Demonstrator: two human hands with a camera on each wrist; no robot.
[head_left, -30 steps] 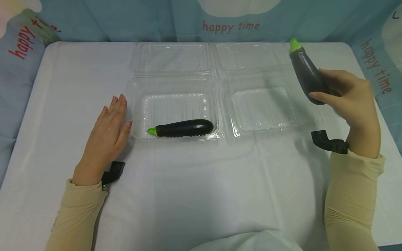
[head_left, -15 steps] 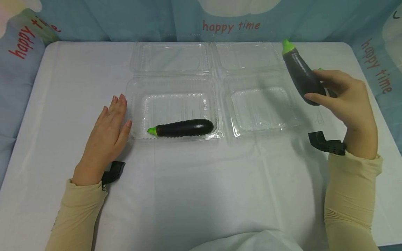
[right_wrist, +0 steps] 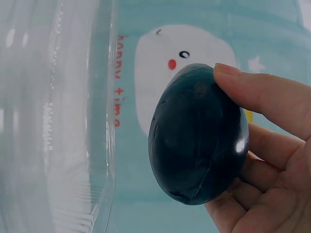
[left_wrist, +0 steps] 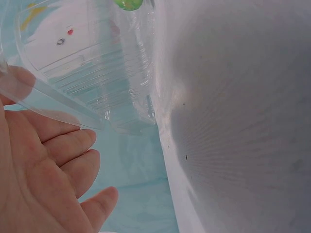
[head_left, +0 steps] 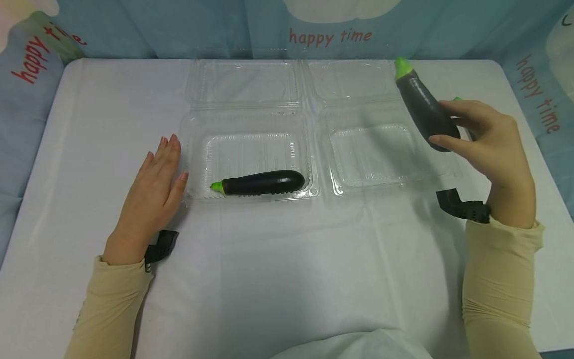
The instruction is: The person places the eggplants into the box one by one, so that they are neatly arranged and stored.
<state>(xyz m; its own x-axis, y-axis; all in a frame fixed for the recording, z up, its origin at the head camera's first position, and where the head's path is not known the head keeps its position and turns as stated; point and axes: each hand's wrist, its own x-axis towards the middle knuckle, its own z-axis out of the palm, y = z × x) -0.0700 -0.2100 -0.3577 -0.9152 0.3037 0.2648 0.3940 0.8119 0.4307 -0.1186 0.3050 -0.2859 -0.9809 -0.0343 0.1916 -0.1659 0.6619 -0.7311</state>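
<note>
- Here, the right hand (head_left: 486, 144) holds a dark eggplant (head_left: 423, 109) in the air by its rounded lower end, thumb on one side and curled fingers (right_wrist: 265, 94) on the other (the right wrist view shows the blunt end pinched between them).
- The held eggplant is tilted, its green stem cap pointing up and away from the person, above the far right edge of the right clear tray (head_left: 374, 184).
- The left hand (head_left: 152, 194) lies flat on the white tablecloth (head_left: 287, 259), palm down, fingers straight and close together, just beside the left edge of the left clear tray (head_left: 197, 149); whether it touches the tray cannot be told.
- A second eggplant (head_left: 262, 183) lies on its side along the near wall of the left clear tray, green cap pointing left.
- Both trays stand side by side with their hinged lids open and laid back toward the blue backdrop (head_left: 179, 25) printed with "happy time".
</note>
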